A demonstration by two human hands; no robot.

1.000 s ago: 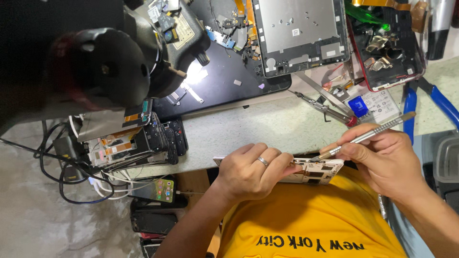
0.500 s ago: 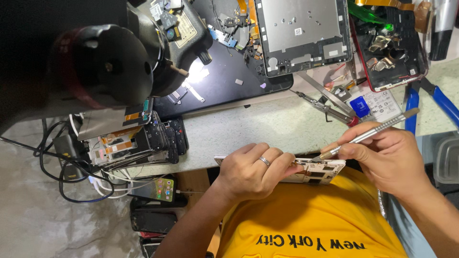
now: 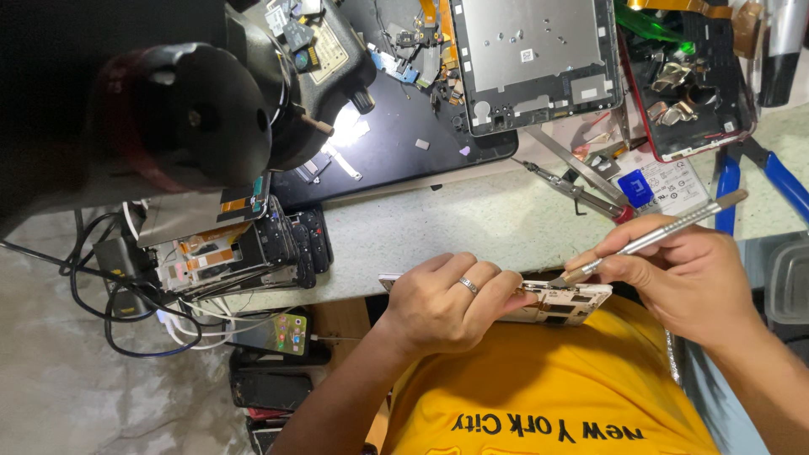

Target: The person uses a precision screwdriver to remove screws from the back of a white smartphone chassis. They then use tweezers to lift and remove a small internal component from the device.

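Observation:
My left hand, with a ring on one finger, grips an opened white phone frame held against the front edge of the bench. My right hand holds a slim metal tool like a pen. Its tip rests on the top edge of the phone frame, right beside my left fingertips. Most of the phone frame is hidden under my left hand.
A grey tablet back lies on a black mat at the back. A red-edged phone shell, tweezers and blue-handled pliers lie to the right. A stack of phone parts and cables sit left. A dark microscope head overhangs.
Both hands stay on the phone frame. The tool's tip has shifted slightly along the frame's top edge; the view has moved a little.

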